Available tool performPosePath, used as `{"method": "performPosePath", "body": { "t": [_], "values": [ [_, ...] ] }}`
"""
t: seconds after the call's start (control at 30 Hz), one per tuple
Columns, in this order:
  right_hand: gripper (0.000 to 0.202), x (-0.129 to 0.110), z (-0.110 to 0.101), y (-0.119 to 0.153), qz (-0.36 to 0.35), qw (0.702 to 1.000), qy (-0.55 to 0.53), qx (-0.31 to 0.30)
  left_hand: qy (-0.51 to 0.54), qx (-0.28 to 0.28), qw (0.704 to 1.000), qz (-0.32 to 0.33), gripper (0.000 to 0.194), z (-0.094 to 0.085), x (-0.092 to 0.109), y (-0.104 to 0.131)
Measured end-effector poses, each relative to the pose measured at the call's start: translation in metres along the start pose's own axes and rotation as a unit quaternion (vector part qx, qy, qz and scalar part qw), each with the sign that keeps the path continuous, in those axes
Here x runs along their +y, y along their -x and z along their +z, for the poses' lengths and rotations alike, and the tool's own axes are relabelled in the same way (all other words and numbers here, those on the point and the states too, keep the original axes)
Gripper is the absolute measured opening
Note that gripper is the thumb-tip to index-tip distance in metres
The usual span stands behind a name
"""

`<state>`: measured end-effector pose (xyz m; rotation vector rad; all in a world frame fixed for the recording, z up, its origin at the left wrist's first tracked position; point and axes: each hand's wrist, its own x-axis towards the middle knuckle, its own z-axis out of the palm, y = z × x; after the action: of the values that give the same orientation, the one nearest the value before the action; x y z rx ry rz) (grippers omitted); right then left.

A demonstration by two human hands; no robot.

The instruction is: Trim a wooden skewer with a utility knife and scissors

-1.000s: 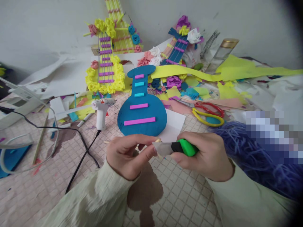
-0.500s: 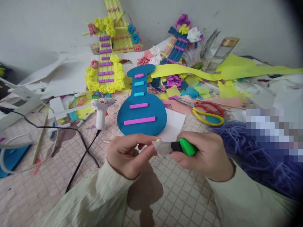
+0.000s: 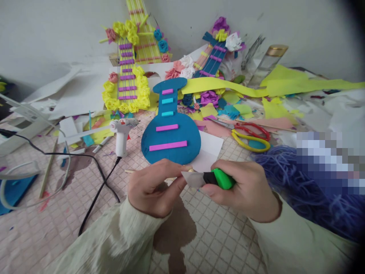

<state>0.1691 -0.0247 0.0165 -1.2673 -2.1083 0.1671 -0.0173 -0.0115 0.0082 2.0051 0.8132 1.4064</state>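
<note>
Between the thumb and forefinger of my left hand (image 3: 156,188) is a thin pale wooden stick (image 3: 188,168); only its tip shows clearly. My right hand (image 3: 245,188) is wrapped round a utility knife (image 3: 222,179) with a green and black handle. Its wide blade (image 3: 194,179) points left and lies against or just beside the stick's tip; whether it cuts in cannot be seen. Just beyond my hands a blue guitar-shaped cutout (image 3: 171,139) lies flat, with pink and light-blue bars across its neck and body.
A white glue gun (image 3: 122,139) stands at left, its black cord (image 3: 99,190) trailing forward. Red-and-yellow scissors (image 3: 248,137) and purple yarn (image 3: 288,182) are at right. Finished paper guitars (image 3: 127,76) with crepe flowers lean at the back, among paper scraps and a bottle (image 3: 269,62).
The knife has shifted slightly left and down across the stick's tip, with my right hand. My left hand has barely moved.
</note>
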Motion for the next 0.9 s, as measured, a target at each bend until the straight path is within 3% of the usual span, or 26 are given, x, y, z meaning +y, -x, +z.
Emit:
{"method": "performPosePath", "body": {
  "t": [0.13,0.27,0.33,0.47,0.63,0.9],
  "values": [
    [0.047,0.001,0.001,-0.002,-0.002,1.0,-0.018,0.0,0.014,0.007,1.0,0.004,0.023,0.002,0.006,-0.001],
    [0.048,0.015,0.001,-0.006,0.063,0.997,0.029,0.036,0.119,-0.062,0.989,0.055,0.013,0.003,0.022,-0.003],
    [0.048,0.02,-0.002,-0.007,0.067,0.994,0.022,0.085,0.124,-0.035,0.992,-0.002,0.012,0.003,0.027,-0.002],
    [0.044,0.015,-0.006,-0.005,-0.01,0.997,-0.016,0.073,0.06,0.027,0.994,-0.092,0.013,0.003,0.022,0.0],
    [0.044,0.005,-0.004,-0.004,-0.075,0.996,0.008,0.052,0.044,0.027,0.997,-0.049,0.011,0.005,0.011,0.0],
    [0.046,0.006,-0.004,-0.003,-0.072,0.996,0.015,0.041,0.038,-0.018,0.999,-0.019,0.015,0.003,0.014,-0.001]
  ]
}}
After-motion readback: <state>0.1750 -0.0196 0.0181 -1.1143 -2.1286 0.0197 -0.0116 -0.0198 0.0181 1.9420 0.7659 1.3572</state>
